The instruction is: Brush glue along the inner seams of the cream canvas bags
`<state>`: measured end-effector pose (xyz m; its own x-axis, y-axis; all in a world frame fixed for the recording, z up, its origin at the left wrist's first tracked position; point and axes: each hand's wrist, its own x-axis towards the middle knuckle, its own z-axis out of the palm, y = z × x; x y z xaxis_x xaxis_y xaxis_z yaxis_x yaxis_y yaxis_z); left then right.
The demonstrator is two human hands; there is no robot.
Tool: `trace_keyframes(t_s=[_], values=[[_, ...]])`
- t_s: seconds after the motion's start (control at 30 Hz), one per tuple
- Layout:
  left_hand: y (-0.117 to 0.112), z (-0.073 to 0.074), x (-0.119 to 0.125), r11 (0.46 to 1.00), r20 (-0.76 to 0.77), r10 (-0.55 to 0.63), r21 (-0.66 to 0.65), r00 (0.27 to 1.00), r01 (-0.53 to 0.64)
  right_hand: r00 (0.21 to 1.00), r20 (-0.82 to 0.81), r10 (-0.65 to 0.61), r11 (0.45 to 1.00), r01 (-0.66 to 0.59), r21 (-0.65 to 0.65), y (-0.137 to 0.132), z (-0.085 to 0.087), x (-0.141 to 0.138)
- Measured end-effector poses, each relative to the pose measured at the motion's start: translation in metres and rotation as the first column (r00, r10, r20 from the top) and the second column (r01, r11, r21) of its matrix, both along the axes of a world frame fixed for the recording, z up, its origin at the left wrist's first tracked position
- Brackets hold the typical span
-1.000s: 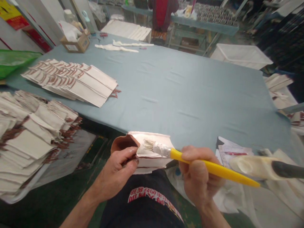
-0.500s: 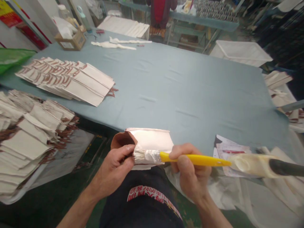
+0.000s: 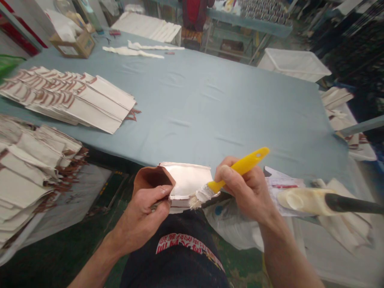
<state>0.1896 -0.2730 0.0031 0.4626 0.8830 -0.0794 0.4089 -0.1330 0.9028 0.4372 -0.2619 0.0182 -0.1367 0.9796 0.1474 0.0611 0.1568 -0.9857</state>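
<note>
My left hand (image 3: 144, 214) pinches the left end of a white folded paper bag piece (image 3: 189, 182) with a brown inner flap (image 3: 150, 178), held over my lap at the table's near edge. My right hand (image 3: 246, 188) grips a yellow-handled brush (image 3: 240, 168). Its glue-caked bristles (image 3: 198, 198) rest on the lower edge of the white piece, and the handle points up and to the right.
A blue-grey table (image 3: 210, 104) spreads ahead. Rows of white bags with brown handles (image 3: 69, 100) lie at its left, with more stacks (image 3: 27, 160) nearer me. A glue-coated tool with a dark handle (image 3: 315, 200) lies at right. A white bin (image 3: 294, 64) and another person (image 3: 195, 12) stand beyond.
The brush has swung from lying level across the piece to tilted, its handle now up and right and bristles at the lower edge. My left hand keeps its hold.
</note>
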Motion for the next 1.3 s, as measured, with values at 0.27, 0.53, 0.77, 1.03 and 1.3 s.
trace_keyframes(t_s=[0.27, 0.53, 0.77, 1.03, 1.3], values=[[0.002, -0.001, 0.005, 0.998, 0.074, 0.003, -0.056, 0.997, 0.001, 0.975, -0.21, 0.077, 0.996, -0.084, -0.022, 0.02, 0.004, -0.034], [-0.003, 0.003, 0.002, 0.997, 0.048, 0.069, 0.025, 0.996, -0.071, 0.959, -0.282, 0.0, 0.99, -0.039, -0.133, 0.013, -0.002, -0.023], [0.001, 0.004, 0.002, 0.994, 0.082, 0.103, 0.029, 0.991, -0.106, 0.996, -0.024, -0.09, 0.98, 0.085, -0.178, 0.0, -0.009, 0.011], [0.007, 0.003, 0.022, 0.998, 0.057, 0.067, -0.02, 0.996, -0.066, 0.99, -0.109, -0.086, 0.991, 0.073, -0.114, 0.007, 0.0, -0.003], [0.004, -0.004, 0.021, 0.994, 0.029, 0.103, -0.037, 0.994, -0.102, 0.95, -0.299, -0.091, 0.992, 0.061, -0.107, 0.021, 0.002, -0.032]])
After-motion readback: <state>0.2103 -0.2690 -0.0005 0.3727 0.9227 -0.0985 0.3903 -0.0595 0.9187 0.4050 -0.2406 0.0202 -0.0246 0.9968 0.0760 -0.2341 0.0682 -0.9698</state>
